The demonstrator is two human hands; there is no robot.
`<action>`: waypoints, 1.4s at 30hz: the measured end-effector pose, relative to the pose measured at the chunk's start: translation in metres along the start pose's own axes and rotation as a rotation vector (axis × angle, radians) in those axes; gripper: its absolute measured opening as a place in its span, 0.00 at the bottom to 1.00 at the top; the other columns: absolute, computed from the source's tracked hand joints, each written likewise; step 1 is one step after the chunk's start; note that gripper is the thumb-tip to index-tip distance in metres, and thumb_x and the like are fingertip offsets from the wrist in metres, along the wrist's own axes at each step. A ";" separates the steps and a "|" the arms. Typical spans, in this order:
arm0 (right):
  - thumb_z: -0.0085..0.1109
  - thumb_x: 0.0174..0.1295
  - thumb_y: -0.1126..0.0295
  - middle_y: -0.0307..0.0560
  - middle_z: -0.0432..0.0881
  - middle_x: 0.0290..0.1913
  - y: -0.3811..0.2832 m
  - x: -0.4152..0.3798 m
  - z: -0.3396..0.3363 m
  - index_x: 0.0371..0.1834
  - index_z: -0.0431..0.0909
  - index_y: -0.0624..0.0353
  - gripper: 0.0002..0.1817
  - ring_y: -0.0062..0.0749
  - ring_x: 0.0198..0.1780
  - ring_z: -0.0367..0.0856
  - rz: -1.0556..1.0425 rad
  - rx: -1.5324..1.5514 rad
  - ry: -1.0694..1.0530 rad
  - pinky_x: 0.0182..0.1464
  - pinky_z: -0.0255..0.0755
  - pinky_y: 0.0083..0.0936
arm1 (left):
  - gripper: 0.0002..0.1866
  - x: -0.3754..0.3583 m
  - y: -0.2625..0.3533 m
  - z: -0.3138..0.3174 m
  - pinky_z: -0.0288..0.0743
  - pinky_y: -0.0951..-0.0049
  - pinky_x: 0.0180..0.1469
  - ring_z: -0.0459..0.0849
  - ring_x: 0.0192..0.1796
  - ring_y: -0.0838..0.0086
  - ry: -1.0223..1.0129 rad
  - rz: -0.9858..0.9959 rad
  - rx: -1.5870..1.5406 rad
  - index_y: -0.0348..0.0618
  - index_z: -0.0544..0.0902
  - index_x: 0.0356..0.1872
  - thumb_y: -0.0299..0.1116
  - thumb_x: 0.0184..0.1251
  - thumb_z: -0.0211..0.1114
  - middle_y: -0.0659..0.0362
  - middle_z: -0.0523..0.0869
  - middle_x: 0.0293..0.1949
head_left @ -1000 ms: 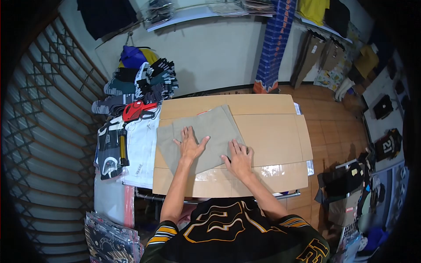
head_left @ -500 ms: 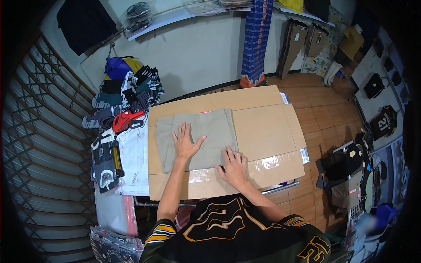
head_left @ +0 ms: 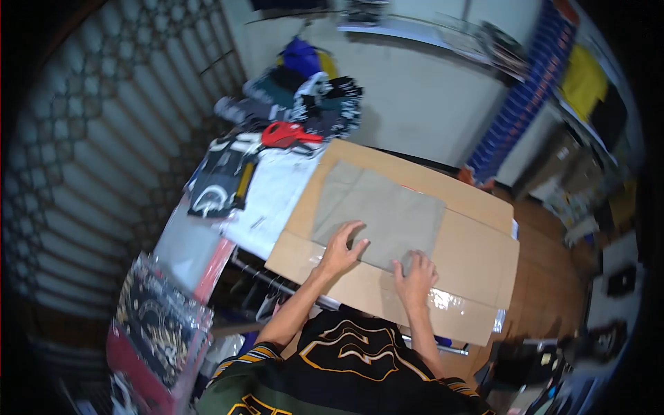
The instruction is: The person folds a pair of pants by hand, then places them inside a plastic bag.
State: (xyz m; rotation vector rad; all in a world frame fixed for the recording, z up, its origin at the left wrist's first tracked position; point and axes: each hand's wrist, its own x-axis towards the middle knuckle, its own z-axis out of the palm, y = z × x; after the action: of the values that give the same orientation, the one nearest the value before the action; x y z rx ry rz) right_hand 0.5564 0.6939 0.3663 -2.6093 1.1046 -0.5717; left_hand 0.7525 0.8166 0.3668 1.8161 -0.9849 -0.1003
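The left hand (head_left: pixel 340 249) is open, fingers bent, at the near edge of the cloth (head_left: pixel 380 207). The right hand (head_left: pixel 416 277) is open too, curled a bit, by the near right corner. I can't tell how hard they press. The cloth lies flat on the cardboard (head_left: pixel 477 242), toward its left. Light, flat palms should smooth it best. Socks (head_left: pixel 337 107) sit far left.

That black jersey (head_left: pixel 346 389) at the bottom of the frame carries a large chest figure (head_left: pixel 353 353) traced in gold and white, too partial for me to read. Toward the lower left it turns dark green, with a gold-edged marking (head_left: pixel 253 408) cut off there. Gold and white stripes band the sleeves (head_left: pixel 241 362); the forearms (head_left: pixel 297 308) are bare.
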 end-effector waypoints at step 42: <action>0.52 0.72 0.45 0.62 0.46 0.84 -0.008 0.100 0.047 0.80 0.59 0.55 0.39 0.62 0.84 0.39 0.032 -0.070 -0.126 0.77 0.36 0.69 | 0.15 -0.180 -0.239 -0.282 0.81 0.60 0.55 0.91 0.46 0.52 1.079 -1.021 0.363 0.46 0.93 0.42 0.42 0.61 0.67 0.45 0.92 0.40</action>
State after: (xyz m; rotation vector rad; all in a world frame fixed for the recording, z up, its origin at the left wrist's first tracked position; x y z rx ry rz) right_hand 0.6458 0.6302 0.3525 -2.6406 1.1431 -0.3617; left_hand 0.9069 1.1772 0.2443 2.0956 0.7411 0.4239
